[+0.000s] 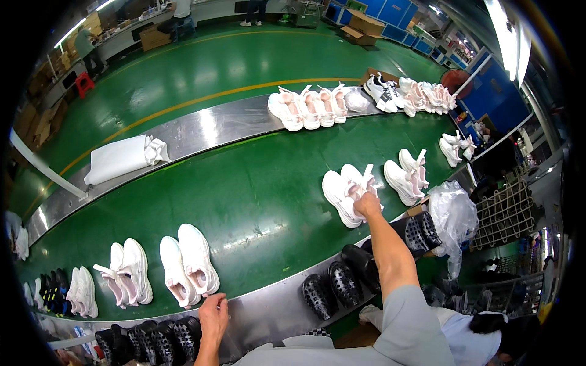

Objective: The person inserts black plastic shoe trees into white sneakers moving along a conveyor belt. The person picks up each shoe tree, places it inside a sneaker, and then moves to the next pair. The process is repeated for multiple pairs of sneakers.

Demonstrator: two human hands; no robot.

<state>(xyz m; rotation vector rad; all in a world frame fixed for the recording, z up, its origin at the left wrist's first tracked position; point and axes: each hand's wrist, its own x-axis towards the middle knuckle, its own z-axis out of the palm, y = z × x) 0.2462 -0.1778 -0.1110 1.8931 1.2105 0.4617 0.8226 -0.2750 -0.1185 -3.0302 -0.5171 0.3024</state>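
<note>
A pair of white sneakers (343, 194) stands on the green belt (256, 210) right of centre. My right hand (368, 206) reaches over and grips the right shoe of this pair near its opening; its fingertips are partly hidden. Another pair of white sneakers (196, 261) sits left of centre, toes pointing away. Just below its heel end is my left hand (213, 314), its fingers loosely bent with nothing visible in them. Farther right, white sneakers (403, 180) with raised tongues rest on the belt.
White sneakers (132, 271) and dark shoes (52, 290) line the belt's left. Black shoe-shaped forms (345, 284) stand along the near metal ledge (268, 305). Across the belt, a metal shelf (210, 126) carries pale pink sneakers (309, 108) and a white roll (120, 160). Clear plastic (453, 213) bulges at right.
</note>
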